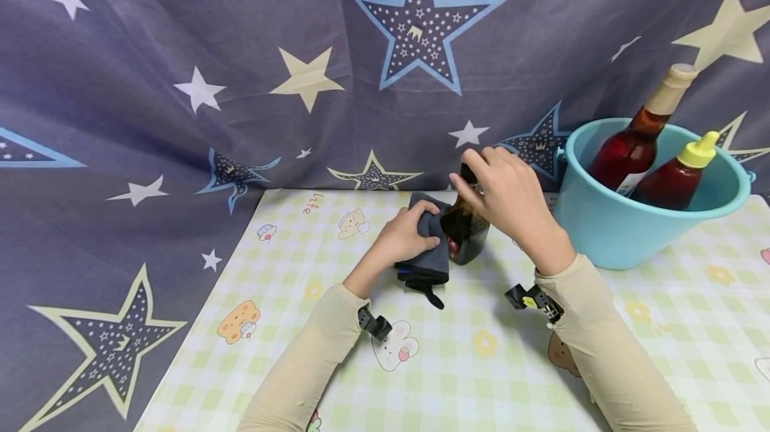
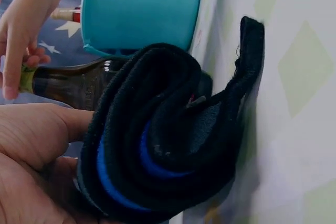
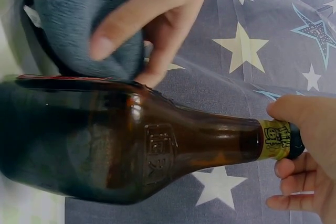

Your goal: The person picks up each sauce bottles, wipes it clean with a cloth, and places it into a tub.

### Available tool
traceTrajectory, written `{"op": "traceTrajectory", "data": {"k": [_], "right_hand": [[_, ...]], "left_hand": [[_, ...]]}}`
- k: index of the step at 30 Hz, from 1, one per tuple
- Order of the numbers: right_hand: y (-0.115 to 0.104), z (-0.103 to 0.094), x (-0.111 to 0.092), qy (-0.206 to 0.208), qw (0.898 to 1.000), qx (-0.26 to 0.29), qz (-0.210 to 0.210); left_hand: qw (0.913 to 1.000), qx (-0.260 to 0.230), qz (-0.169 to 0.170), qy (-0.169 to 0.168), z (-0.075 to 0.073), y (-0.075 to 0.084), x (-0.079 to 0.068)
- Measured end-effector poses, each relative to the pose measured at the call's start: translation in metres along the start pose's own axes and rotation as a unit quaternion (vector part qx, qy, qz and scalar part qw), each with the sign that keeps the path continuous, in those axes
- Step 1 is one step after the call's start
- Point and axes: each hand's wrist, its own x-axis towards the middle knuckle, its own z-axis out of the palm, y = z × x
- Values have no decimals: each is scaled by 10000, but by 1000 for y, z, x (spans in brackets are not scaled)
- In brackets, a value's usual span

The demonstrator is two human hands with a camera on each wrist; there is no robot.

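Clearly, embossed characters [image 3: 159,153] mark the near-vertical, neck-up bottle [image 3: 94,140]; right hand [image 1: 510,190] pinches its cap [image 3: 296,141], left hand [image 1: 408,234] grips cloth [image 1: 430,258].

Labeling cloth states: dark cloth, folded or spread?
Folded: the left wrist view shows the dark cloth bent into several layers in the left hand.

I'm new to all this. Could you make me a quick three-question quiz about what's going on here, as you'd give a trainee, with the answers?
1. True or false: the left hand holds the rolled dark cloth.
2. Where does the right hand hold the brown bottle?
A) By its base
B) At its capped end
C) Round its wide body
3. How many bottles can be seen in the blue bucket?

Key:
1. True.
2. B.
3. Two: a long-necked bottle and a yellow-capped bottle.
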Motion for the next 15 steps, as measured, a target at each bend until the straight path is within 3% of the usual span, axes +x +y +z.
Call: {"op": "traceTrajectory", "data": {"k": [6, 15], "right_hand": [[0, 0, -1, 59, 10000, 37, -7], [0, 0, 0, 20, 10000, 45, 12]], "left_hand": [[9973, 677, -76, -270, 8, 0, 2], [9976, 632, -111, -255, 10, -2, 3]]}}
